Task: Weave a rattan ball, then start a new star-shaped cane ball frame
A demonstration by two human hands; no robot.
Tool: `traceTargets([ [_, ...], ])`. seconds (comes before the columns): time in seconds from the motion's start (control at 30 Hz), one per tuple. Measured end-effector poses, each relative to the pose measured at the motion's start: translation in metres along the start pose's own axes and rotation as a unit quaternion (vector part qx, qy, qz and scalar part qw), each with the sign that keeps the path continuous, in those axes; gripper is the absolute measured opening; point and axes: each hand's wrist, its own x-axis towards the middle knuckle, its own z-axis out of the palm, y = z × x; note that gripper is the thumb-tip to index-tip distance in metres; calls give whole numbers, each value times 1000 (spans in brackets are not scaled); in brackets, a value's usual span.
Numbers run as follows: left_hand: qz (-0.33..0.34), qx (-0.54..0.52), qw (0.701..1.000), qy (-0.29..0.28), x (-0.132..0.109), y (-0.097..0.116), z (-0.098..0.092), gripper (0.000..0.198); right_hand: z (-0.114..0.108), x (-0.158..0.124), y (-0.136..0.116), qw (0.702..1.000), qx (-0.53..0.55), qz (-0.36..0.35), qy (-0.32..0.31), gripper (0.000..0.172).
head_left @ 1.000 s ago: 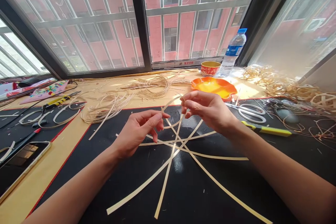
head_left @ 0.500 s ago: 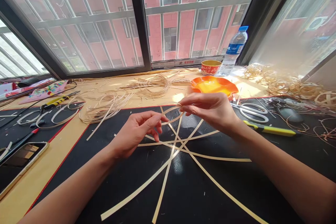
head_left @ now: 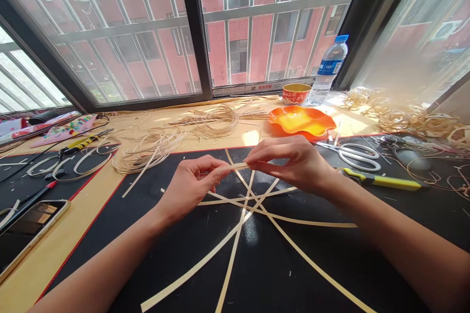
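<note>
A short stretch of pale bamboo strip [head_left: 239, 166] spans the gap between my two hands, above the mat. My left hand [head_left: 200, 179] pinches it between thumb and forefinger. From the other side my right hand [head_left: 290, 159] grips the strip with thumb and fingertips. Below them, several flat bamboo strips [head_left: 253, 201] cross one another in a star on the black mat [head_left: 183, 254]. Their far ends are partly hidden behind my hands.
An orange wavy dish [head_left: 303, 122], a red tin [head_left: 296, 94] and a water bottle [head_left: 328, 71] stand at the back. Scissors [head_left: 358, 156] and a yellow utility knife [head_left: 385, 181] lie right. Coiled strips [head_left: 150, 149], pliers [head_left: 79, 145] and a phone [head_left: 33, 234] are left.
My left fingers, loose and spread before, have closed on the strip. My right hand has come down slightly, and the strip's looped part between the hands now looks flat and straight.
</note>
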Motion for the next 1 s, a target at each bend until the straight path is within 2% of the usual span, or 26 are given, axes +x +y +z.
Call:
traceTargets([
  [0.33,-6,16,1000,-14,-1,2,2,21,0,-1,2,1000,-6,-9,2,7],
  [0.53,34,27,998,-43,-2,-2,0,21,-2,-2,6,999,-43,-18,10,7],
  [0.8,37,67,997,12,-2,-5,2,19,-1,-4,6,990,-114,-83,-21,10],
  [1.0,35,51,998,-4,-2,-4,1,18,-2,-2,6,994,-93,-66,3,14],
])
